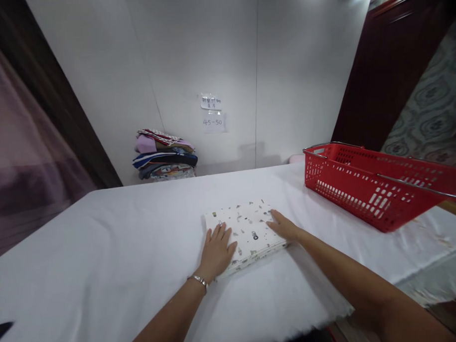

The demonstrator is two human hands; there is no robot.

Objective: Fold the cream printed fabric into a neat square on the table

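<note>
A folded white cloth (pixel 248 229) with small printed figures lies on the white-covered table in front of me. It is folded into a thick, flat rectangle, its layers showing along the near edge. My left hand (pixel 217 252) rests flat on its left side, fingers spread, with a bracelet at the wrist. On the right side of the cloth, my right hand (pixel 284 226) lies with its fingers stretched over the edge. Neither hand grips the cloth; both press on it from above.
A red plastic basket (pixel 363 186) with metal handles stands at the right of the table (pixel 121 234). A stack of folded clothes (pixel 165 155) sits at the back left by the wall. Paper labels (pixel 213 122) are taped to the wall. Pink fabric (pixel 21 138) hangs at the left.
</note>
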